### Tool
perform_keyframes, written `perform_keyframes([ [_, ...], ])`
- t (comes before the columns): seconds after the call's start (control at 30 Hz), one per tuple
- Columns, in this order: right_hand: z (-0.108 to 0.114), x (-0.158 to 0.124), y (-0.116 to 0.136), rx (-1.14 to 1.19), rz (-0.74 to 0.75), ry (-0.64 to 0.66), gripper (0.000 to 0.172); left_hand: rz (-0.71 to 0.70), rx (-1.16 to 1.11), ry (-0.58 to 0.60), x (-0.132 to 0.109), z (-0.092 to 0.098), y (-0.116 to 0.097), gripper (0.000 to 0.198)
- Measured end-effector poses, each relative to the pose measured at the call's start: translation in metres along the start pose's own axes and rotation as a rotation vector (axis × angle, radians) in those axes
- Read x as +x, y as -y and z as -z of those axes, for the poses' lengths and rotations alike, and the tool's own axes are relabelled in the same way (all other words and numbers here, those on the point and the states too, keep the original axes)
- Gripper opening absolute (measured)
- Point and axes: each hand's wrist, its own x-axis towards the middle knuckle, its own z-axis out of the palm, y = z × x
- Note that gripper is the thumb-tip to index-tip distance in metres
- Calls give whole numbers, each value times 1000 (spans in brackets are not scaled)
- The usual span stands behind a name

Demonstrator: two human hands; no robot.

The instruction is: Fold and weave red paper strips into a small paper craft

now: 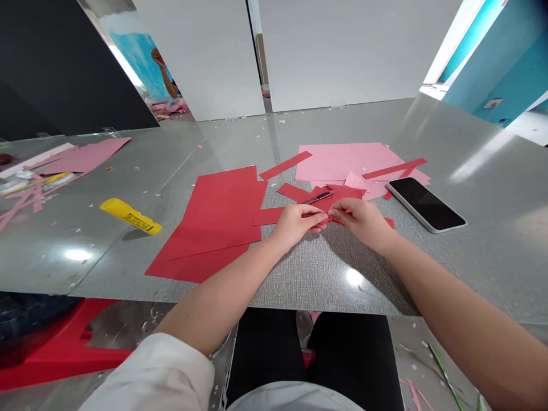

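Red paper point(342, 200) pinched between both hands point(297, 224) point(362, 221), palms down.

We have a glue stick point(131, 216) on the table point(505, 268), left of the paper point(214, 228). A phone point(426, 204) lies on the right.

Grey speckled tabletop point(342, 279), glossy, strewn with small paper scraps point(281, 121). Overlapping red paper sheets point(209, 228) lay left of centre, pink paper sheets point(342, 162) beyond and right of them. Black smartphone point(426, 204) lay screen up at right. Yellow stick point(131, 216) at left, probably glue; label unreadable. Pink offcuts point(85, 158) lay far left.
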Motion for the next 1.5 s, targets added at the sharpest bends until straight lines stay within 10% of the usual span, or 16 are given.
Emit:
perform_keyframes([
  [0.3,3,1,-1,576,-315,58,28,-18,-18,-15,-1,1,-4,11],
  [1.07,-8,1,3,273,-175,-89,13,-95,73,-102,2,-1,1,16],
  [1.5,-25,-3,0,-366,389,-341,16,61,-341,-121,-1,-7,-4,12],
])
